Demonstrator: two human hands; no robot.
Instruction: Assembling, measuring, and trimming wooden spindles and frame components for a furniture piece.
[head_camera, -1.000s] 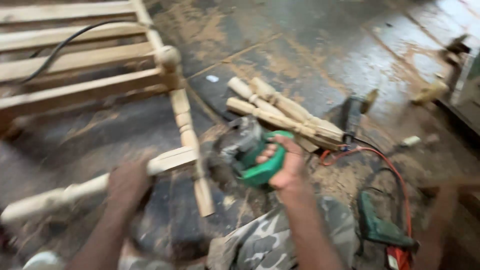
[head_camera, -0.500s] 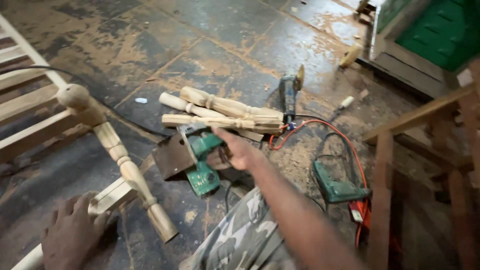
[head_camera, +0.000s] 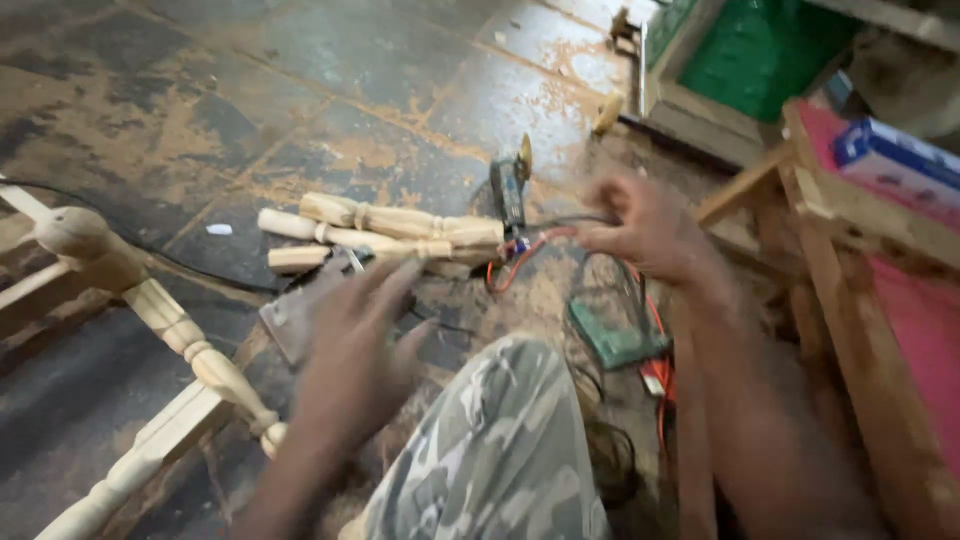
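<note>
Right now my left hand (head_camera: 360, 350) hovers with fingers spread wide and holding nothing, just above the flat power tool (head_camera: 300, 315) lying on the dusty floor (head_camera: 200, 110), while my right hand (head_camera: 640, 228) has its fingers pinched narrow on the dark cord (head_camera: 560, 220) near the red wires (head_camera: 505, 270). Judging by this, the sanding looks paused: turned spindles (head_camera: 400, 228) lie loose beside the tool, and the railing post (head_camera: 150, 300) at my left stands unattended.

2 hands (head_camera: 355, 350), 3 loose turned spindles (head_camera: 400, 220), 1 green sander (head_camera: 615, 335) and 1 dark power tool (head_camera: 508, 190).
</note>
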